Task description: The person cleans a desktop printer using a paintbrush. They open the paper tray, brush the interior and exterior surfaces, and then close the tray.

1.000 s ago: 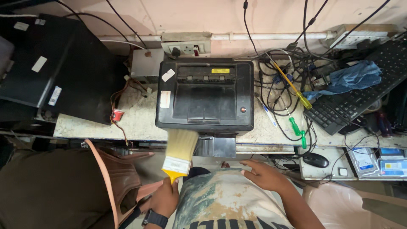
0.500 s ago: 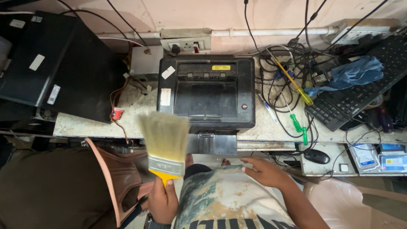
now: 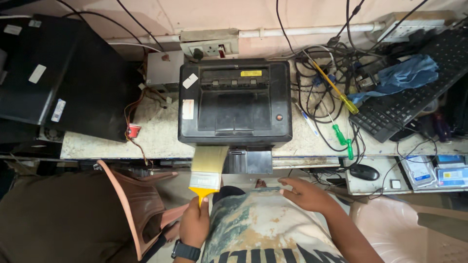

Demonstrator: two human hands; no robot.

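Note:
A black printer [image 3: 235, 102] sits on the stone workbench [image 3: 161, 136] right in front of me. My left hand [image 3: 194, 225] grips the yellow handle of a wide paintbrush [image 3: 206, 170], whose pale bristles touch the printer's lower front edge beside the small paper tray [image 3: 248, 160]. My right hand [image 3: 304, 194] rests flat on my lap below the tray, holding nothing, fingers spread.
A black computer case [image 3: 58, 78] lies at the left. At the right are tangled cables [image 3: 331, 92], a yellow screwdriver [image 3: 336, 90], a green screwdriver [image 3: 341, 136], a keyboard [image 3: 409, 97] with a blue cloth [image 3: 404, 75], and a mouse [image 3: 364, 171]. A brown bag [image 3: 136, 204] sits beside my left leg.
The brush was lifted up and toward me half a second ago, then came back down with its bristles against the printer's front edge. My right hand stayed where it was.

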